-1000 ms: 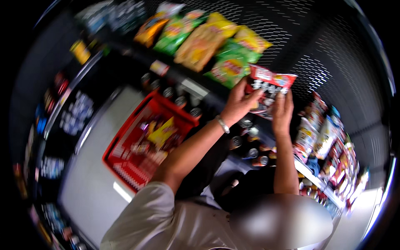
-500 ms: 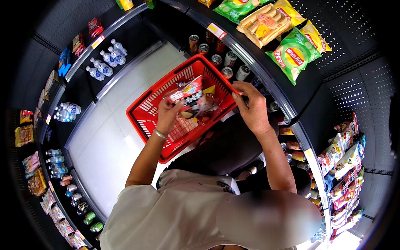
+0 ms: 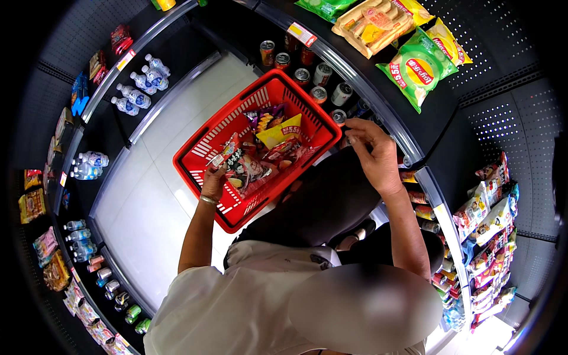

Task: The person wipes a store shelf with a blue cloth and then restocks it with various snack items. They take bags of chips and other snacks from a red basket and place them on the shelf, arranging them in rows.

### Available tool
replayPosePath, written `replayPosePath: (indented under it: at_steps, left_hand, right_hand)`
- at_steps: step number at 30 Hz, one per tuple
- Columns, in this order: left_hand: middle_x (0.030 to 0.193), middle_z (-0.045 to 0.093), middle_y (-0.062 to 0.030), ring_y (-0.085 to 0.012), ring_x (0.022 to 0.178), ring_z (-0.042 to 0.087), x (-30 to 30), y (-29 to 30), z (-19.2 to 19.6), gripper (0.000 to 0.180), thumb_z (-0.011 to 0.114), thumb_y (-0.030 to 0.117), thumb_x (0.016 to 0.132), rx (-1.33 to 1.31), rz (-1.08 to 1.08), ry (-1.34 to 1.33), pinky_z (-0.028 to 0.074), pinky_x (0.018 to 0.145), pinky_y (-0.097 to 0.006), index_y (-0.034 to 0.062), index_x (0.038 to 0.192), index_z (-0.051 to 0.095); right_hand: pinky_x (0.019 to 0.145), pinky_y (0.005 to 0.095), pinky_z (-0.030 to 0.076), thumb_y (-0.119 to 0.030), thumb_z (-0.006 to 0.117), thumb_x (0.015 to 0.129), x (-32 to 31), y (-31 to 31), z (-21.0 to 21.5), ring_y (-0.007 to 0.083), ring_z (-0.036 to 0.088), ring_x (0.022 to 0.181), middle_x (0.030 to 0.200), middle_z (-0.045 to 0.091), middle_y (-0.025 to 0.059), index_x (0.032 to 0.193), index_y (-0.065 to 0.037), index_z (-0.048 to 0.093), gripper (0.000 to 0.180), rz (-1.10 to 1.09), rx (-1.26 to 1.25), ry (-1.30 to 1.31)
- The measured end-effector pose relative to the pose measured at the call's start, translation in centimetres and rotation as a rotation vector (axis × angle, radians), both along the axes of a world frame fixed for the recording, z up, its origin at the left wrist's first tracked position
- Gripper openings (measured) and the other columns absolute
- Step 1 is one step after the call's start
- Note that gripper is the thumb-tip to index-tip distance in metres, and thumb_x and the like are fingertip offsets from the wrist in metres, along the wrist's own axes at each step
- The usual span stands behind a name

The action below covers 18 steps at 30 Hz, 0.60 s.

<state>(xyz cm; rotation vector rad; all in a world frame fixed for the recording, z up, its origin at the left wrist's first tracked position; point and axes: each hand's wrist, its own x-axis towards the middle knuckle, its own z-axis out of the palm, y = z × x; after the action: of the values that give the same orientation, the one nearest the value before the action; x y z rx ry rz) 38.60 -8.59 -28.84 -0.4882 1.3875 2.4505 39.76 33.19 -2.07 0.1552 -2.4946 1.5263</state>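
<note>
A red plastic shopping basket [image 3: 184, 155] with slotted walls is tilted in front of my knees. My left hand [image 3: 213, 182] is closed on the edge of a red-and-black snack bag [image 3: 236, 165] inside its left part. Beside that bag lie a yellow snack bag [image 3: 280, 131], a purple snack bag [image 3: 260, 119] and a red clear-fronted packet [image 3: 283, 150]. My right hand [image 3: 375, 156] is just past the basket's right corner, its fingers curled toward the thumb. Its fingertips are close to a drink can [image 3: 338, 116]; whether they grip anything I cannot make out.
Drink cans [image 3: 322, 73] stand on the low shelf right of the basket, below a shelf edge [image 3: 355, 77]. Above lie crisp bags [image 3: 417, 71] and a bread pack [image 3: 373, 25]. Water bottles [image 3: 142, 83] line the left shelf. Snack bags [image 3: 488, 219] hang at far right.
My left hand has lowered the red-and-black snack bag into the basket's left part, uncovering the other packets. My right hand has left the basket's rim and shifted right. The basket has moved slightly left.
</note>
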Motion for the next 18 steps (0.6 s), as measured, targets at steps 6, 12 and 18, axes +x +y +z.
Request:
replayPosePath:
  at_steps: [6,12,18]
  left_hand:
    - [0.106,0.069,-0.0102,-0.0212,0.094,0.068,-0.8,1.7,-0.3,0.038,0.070,-0.009,0.081,-0.367,-0.193,-0.002,0.058,0.083,-0.035,-0.0011,0.117,0.058]
    - [0.119,0.062,-0.0117,-0.0198,0.101,0.064,-1.6,5.4,-5.2,0.051,0.068,-0.010,0.080,-0.368,-0.133,0.144,0.057,0.081,-0.034,-0.0029,0.128,0.051]
    - [0.115,0.063,-0.0119,-0.0202,0.100,0.063,-3.4,6.6,-7.7,0.064,0.079,-0.001,0.076,-0.602,-0.108,0.014,0.055,0.083,-0.032,-0.0054,0.132,0.048]
  right_hand:
    - [0.081,0.0291,0.056,0.007,0.063,0.088,0.2,0.0,0.1,0.0198,0.070,0.094,0.107,0.068,0.0126,0.111,0.003,0.064,0.023,0.003,-0.003,-0.043]
    - [0.081,0.0301,0.056,0.008,0.064,0.086,1.2,0.5,1.6,0.0209,0.070,0.095,0.111,0.067,0.0129,0.111,0.002,0.064,0.026,0.034,0.034,0.008]
    - [0.075,0.0282,0.055,0.005,0.063,0.089,4.4,6.2,3.1,0.0164,0.068,0.092,0.112,0.068,0.0087,0.112,0.000,0.066,0.024,-0.184,0.076,-0.071]
